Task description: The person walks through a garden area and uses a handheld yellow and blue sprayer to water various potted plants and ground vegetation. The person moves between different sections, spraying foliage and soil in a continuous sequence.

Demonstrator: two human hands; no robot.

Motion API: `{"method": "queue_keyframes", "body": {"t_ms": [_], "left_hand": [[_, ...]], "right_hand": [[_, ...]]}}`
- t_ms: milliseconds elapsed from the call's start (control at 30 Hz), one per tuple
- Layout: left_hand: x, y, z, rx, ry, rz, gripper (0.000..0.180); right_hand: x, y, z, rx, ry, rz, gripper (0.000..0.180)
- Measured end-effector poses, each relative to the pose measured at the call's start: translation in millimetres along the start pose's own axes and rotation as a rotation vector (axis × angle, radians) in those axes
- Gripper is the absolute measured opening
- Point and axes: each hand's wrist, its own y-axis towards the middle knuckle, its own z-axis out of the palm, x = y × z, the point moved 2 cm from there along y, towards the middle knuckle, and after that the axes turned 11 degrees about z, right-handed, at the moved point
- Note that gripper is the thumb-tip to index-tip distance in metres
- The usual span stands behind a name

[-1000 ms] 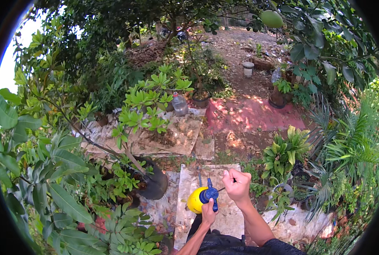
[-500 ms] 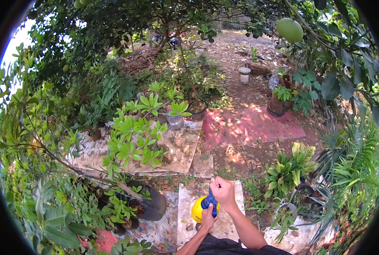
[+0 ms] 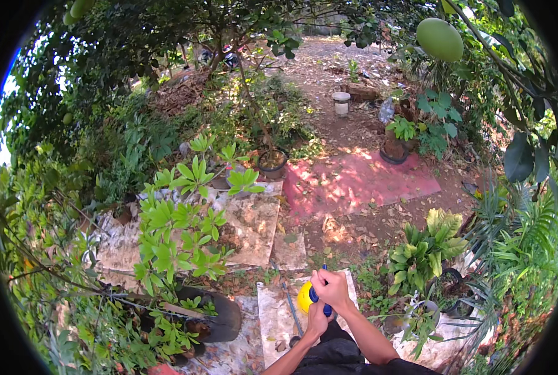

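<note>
Biggest thing around was the red sheet (image 3: pixel 360 187), on the ground beyond the pale mat (image 3: pixel 273 319) at my end. A broad-leaved plant (image 3: pixel 426 253) stood off the mat's right side, and a black pot (image 3: pixel 226 319) leaned in off its left. The yellow sprayer bottle (image 3: pixel 304 297) was over the mat, and I had both hands on it: left hand (image 3: pixel 317 319) wrapped low around the blue head (image 3: pixel 327 309), right hand (image 3: pixel 333 290) fisted right above, though whatever sat inside that fist was hidden. Progress-wise, my read is I was partway through pumping it up: sprayer in hand, head on, both grips set. No mist showed, so I'd guess the spraying itself was left to do. Couldn't tell how many strokes remained. Skinniest bit was a thin rod (image 3: pixel 291 310) on the mat.
</note>
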Motion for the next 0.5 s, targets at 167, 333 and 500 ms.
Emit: {"method": "queue_keyframes", "body": {"t_ms": [167,333,500], "left_hand": [[5.2,55.9,14.2,-0.149,0.150,0.324,0.049],[17.0,129.9,22.1,-0.159,-0.111,0.087,0.061],[-2.6,192.4,39.4,-0.214,-0.012,0.184,0.062]], "right_hand": [[16.2,59.6,-6.4,-0.066,0.080,-0.074,0.034],[47.3,142.9,-48.1,-0.089,0.129,-0.150,0.036],[53.4,214.8,-68.5,-0.029,0.131,-0.186,0.036]]}}
